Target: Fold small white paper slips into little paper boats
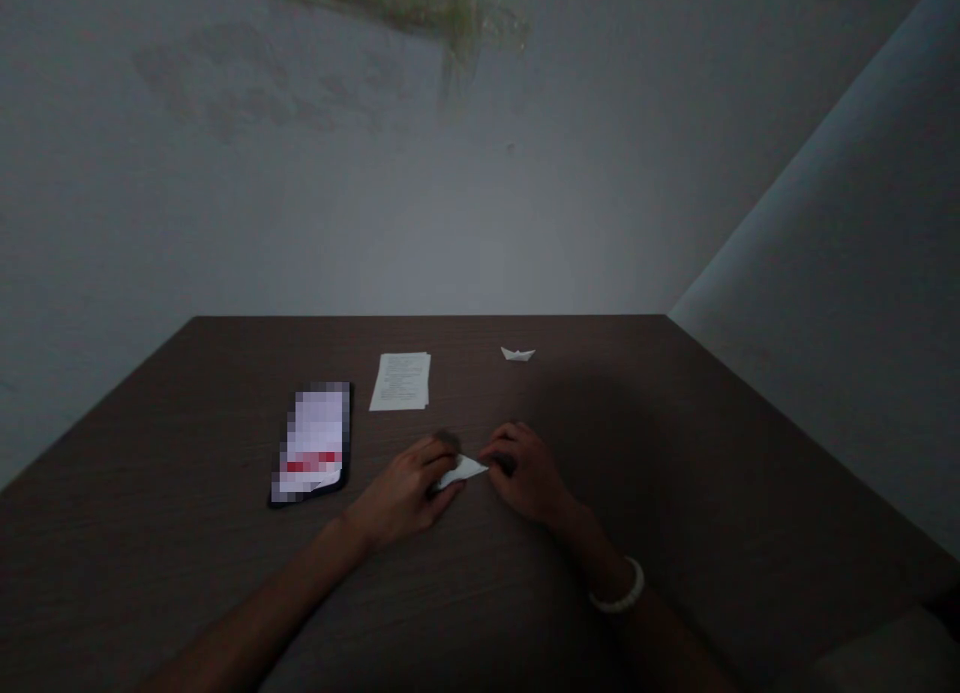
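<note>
A small piece of folded white paper lies between my hands, just above the table or on it; I cannot tell which. My left hand grips its left part, with the thumb along the near edge and the fingers over the far side. At the paper's pointed right corner, my right hand pinches the tip between thumb and forefinger, its other fingers curled. A white bracelet circles my right wrist. Farther back stands a small folded paper boat.
Left of my hands, a phone with a lit, blurred screen rests on the brown wooden table. Behind them is a small stack of printed paper sheets. A grey wall borders the table's far edge, and another wall rises at the right.
</note>
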A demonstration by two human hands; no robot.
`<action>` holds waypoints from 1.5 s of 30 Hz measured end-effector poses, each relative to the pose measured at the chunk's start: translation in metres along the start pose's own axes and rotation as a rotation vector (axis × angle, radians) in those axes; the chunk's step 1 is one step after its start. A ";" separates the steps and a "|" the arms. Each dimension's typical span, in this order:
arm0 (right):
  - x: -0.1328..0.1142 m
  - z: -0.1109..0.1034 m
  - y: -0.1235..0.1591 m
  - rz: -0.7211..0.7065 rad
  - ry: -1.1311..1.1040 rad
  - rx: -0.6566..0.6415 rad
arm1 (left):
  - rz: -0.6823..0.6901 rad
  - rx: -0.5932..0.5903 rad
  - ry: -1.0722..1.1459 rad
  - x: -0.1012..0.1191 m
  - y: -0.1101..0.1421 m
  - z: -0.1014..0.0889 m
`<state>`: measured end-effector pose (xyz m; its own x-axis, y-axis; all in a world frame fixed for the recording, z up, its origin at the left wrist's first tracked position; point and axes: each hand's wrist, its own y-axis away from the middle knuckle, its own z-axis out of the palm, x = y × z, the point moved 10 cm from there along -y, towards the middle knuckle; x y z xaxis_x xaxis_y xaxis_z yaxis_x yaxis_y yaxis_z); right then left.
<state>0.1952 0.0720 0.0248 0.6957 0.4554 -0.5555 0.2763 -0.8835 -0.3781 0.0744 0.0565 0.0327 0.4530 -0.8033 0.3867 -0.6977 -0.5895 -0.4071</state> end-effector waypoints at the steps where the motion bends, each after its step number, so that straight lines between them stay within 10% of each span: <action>1: -0.002 0.000 0.000 -0.013 0.001 -0.007 | 0.000 0.003 -0.003 0.000 0.000 0.000; 38: -0.023 0.004 0.001 -0.052 -0.036 0.065 | 0.139 0.107 -0.322 0.015 0.011 -0.004; 45: -0.031 -0.002 0.001 -0.100 -0.017 0.112 | -0.085 0.164 -0.215 -0.006 0.004 -0.018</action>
<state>0.1752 0.0569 0.0429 0.6571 0.5429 -0.5229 0.2671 -0.8164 -0.5120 0.0591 0.0602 0.0433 0.6258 -0.7396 0.2479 -0.5607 -0.6475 -0.5162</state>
